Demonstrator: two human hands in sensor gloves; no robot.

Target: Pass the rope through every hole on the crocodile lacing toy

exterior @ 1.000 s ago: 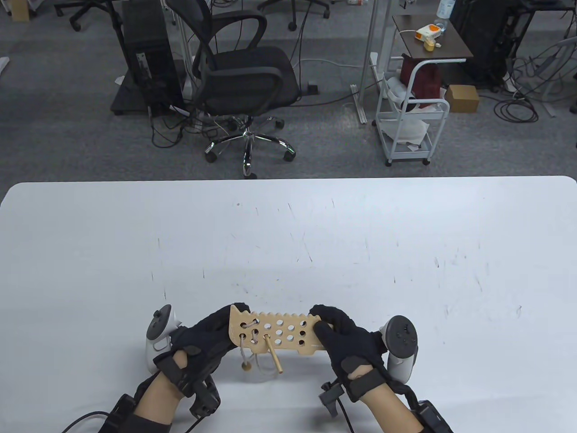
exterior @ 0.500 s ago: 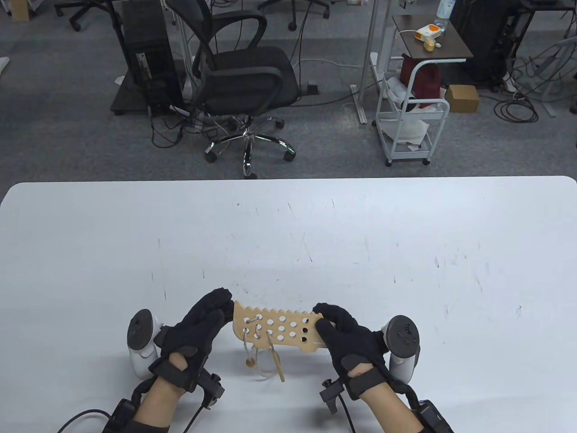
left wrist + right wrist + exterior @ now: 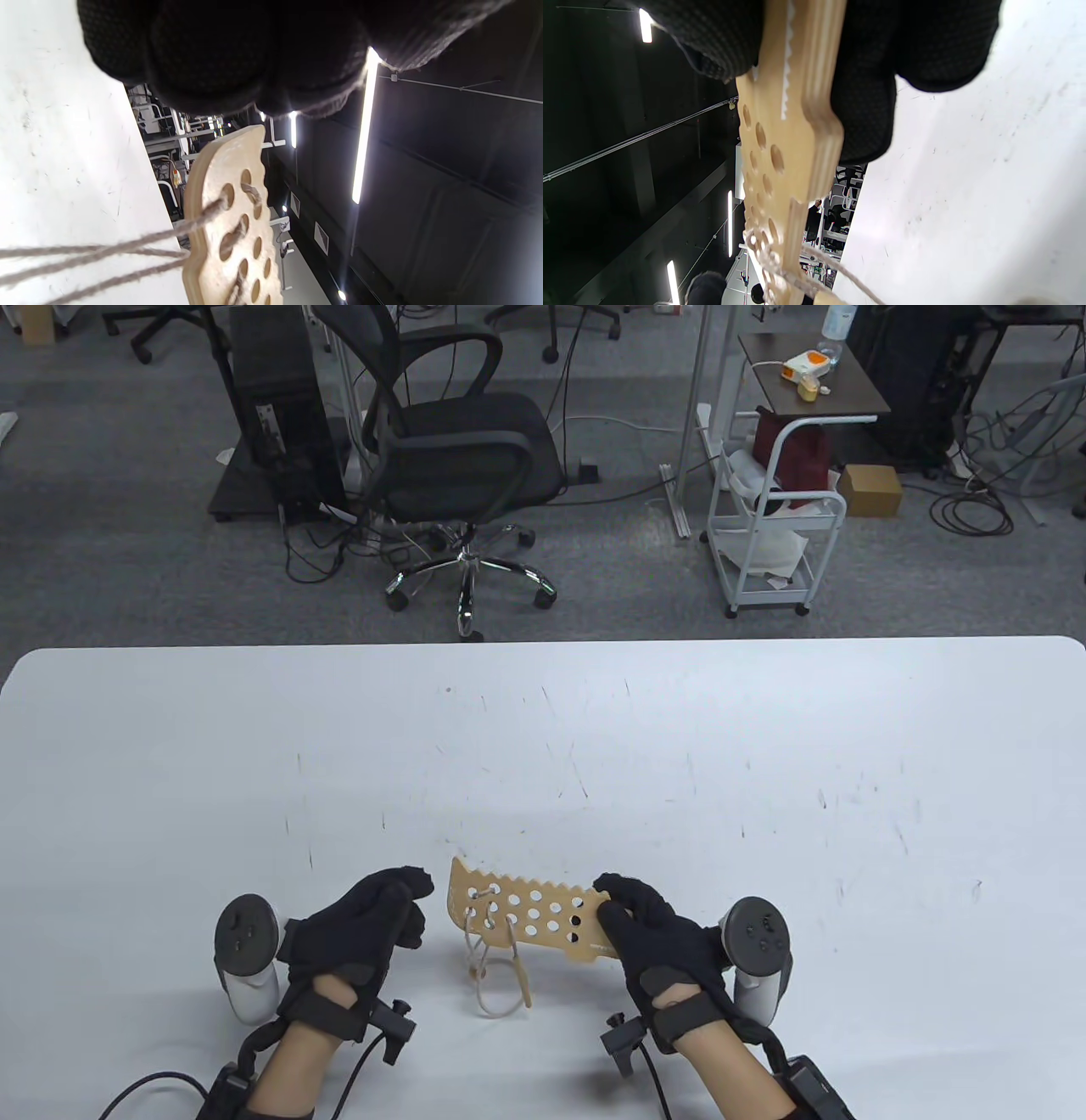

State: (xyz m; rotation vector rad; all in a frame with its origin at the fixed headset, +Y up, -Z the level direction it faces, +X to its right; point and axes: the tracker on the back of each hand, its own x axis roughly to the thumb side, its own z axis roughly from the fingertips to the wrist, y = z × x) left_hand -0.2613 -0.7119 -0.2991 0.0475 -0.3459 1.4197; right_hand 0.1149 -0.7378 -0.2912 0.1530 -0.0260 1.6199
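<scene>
Released by the left hand (image 3: 373, 920) — fingers loosely curled, empty — the crocodile board (image 3: 526, 912) is gripped only by the right hand (image 3: 653, 933); rope (image 3: 488, 976) and needle (image 3: 519, 976) dangle, most holes unthreaded

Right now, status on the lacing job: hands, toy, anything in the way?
Right hand grips crocodile toy by one end. Left hand off it, holding nothing. Rope through few holes, wooden needle dangling. Nothing obstructing.
</scene>
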